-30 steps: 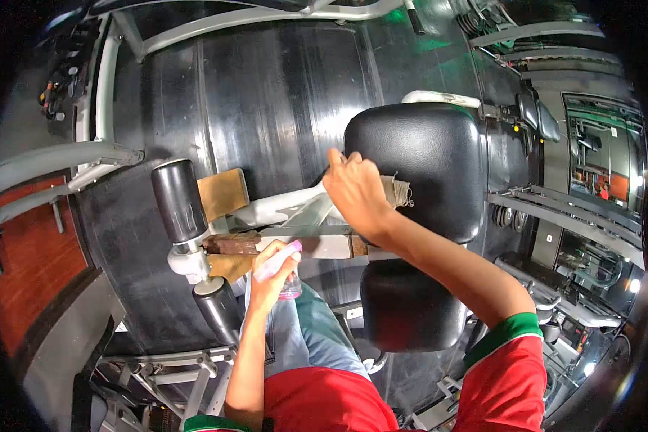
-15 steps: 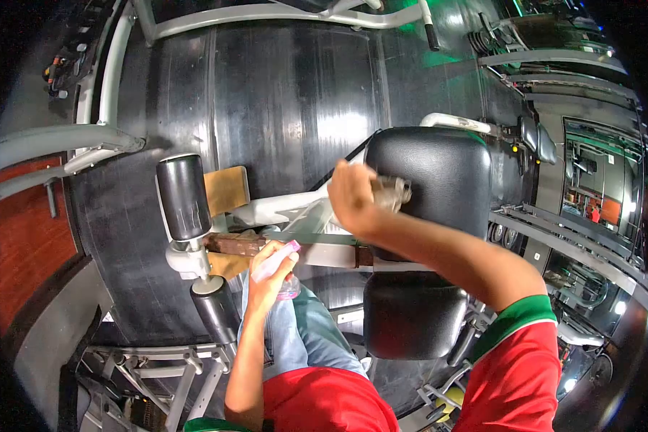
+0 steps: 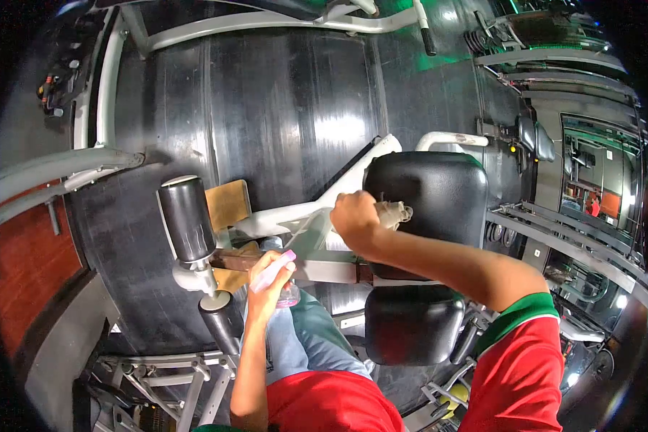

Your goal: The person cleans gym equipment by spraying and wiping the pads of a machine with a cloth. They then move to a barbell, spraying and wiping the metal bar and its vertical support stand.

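Observation:
My left hand (image 3: 268,281) is wrapped round a spray bottle (image 3: 288,294) with a clear pinkish body and a pink and white top. It is held above my legs, beside the machine's metal beam (image 3: 327,268). My right hand (image 3: 356,219) is closed on a pale, crumpled cloth (image 3: 392,213), whose loose end sticks out past the fist. The cloth overlaps the left edge of the black padded seat (image 3: 439,194) in this view. A second black pad (image 3: 413,327) lies nearer to me, below my right forearm.
Black foam rollers (image 3: 187,219) and a wooden plate (image 3: 227,204) are on the machine's left end. White frame tubes (image 3: 266,21) cross the far side of the dark floor (image 3: 288,108). Racks and a mirror (image 3: 597,180) line the right.
My right hand has shifted slightly lower and to the right in view, with the cloth. The seat also appears lower as the camera view shifts; my left hand keeps hold of the bottle.

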The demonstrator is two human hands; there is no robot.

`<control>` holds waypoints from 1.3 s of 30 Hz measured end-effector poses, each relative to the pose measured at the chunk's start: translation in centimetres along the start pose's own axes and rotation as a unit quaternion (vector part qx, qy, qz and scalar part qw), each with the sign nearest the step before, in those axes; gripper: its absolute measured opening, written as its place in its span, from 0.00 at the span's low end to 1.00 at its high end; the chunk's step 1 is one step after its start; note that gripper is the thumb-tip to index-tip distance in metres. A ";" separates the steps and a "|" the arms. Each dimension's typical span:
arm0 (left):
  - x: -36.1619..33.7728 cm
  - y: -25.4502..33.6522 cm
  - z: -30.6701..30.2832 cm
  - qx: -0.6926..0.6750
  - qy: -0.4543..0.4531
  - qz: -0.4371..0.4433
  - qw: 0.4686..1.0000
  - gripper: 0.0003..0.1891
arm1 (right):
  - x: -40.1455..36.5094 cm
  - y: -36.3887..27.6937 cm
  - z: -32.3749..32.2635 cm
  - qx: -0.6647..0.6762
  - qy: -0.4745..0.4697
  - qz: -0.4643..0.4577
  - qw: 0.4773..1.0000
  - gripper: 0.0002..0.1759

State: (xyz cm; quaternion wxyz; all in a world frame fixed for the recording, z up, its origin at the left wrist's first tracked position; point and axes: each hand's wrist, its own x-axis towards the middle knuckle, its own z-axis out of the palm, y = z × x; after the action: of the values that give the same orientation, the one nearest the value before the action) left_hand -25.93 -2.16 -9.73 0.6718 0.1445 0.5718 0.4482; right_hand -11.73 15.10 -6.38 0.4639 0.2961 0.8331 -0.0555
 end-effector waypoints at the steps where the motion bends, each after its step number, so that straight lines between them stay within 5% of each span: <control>1: 0.2 0.2 -0.1 0.007 0.000 -0.001 1.000 0.10 | 0.4 0.7 -1.0 -0.022 0.018 0.018 0.999 0.09; 2: 0.4 0.4 -0.2 0.009 -0.001 -0.001 1.000 0.10 | 0.8 1.3 -1.8 -0.045 0.035 0.036 0.998 0.11; 3: 0.7 0.5 -0.2 0.013 0.001 0.002 1.000 0.10 | 1.6 1.7 -0.4 -0.145 0.175 0.085 0.970 0.09; 4: 1.0 0.6 -0.1 0.017 0.003 0.005 1.000 0.09 | 2.4 3.5 -4.3 -0.085 0.067 0.096 0.989 0.09; 7: 1.8 1.0 0.1 0.011 -0.016 0.019 1.000 0.06 | 4.4 9.1 -6.0 -0.077 0.110 0.192 0.972 0.07; 8: 1.8 1.6 0.3 0.017 -0.020 0.017 1.000 0.06 | 3.7 11.6 -4.6 -0.072 0.166 0.148 0.972 0.09; 11: 2.4 3.1 1.2 0.025 -0.028 0.013 0.999 0.05 | 1.1 16.0 -4.8 0.137 0.062 0.175 0.973 0.14; 16: 2.9 6.3 3.4 0.050 -0.051 0.004 0.997 0.07 | -6.1 14.2 -2.6 0.244 0.297 0.185 0.904 0.21; 20: 3.2 9.3 5.7 0.088 -0.102 0.025 0.991 0.06 | -12.5 11.0 -1.3 0.401 0.313 0.190 0.840 0.10; 22: 3.2 10.8 7.2 0.122 -0.137 0.036 0.982 0.07 | -15.7 8.7 -0.3 0.502 0.361 0.222 0.754 0.12; 28: 3.0 12.9 12.1 0.204 -0.250 0.025 0.946 0.07 | -23.7 2.4 5.4 0.803 0.266 0.290 0.448 0.18; 30: 2.2 12.9 14.3 0.226 -0.300 0.012 0.927 0.07 | -25.7 0.4 7.9 0.803 0.297 0.312 0.413 0.17; 36: -3.0 12.5 20.8 0.383 -0.405 -0.010 0.830 0.10 | -30.6 -6.1 14.4 0.834 0.430 0.314 0.147 0.11; 39: -6.3 11.0 22.8 0.403 -0.435 0.008 0.805 0.10 | -33.2 -8.8 15.4 0.802 0.472 0.354 0.093 0.12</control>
State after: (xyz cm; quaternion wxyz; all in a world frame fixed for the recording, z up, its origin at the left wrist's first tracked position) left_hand -9.90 6.38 9.06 0.7276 0.5871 0.3473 0.0728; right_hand 7.91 -12.40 10.08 -0.5678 0.7205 0.1476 -0.3696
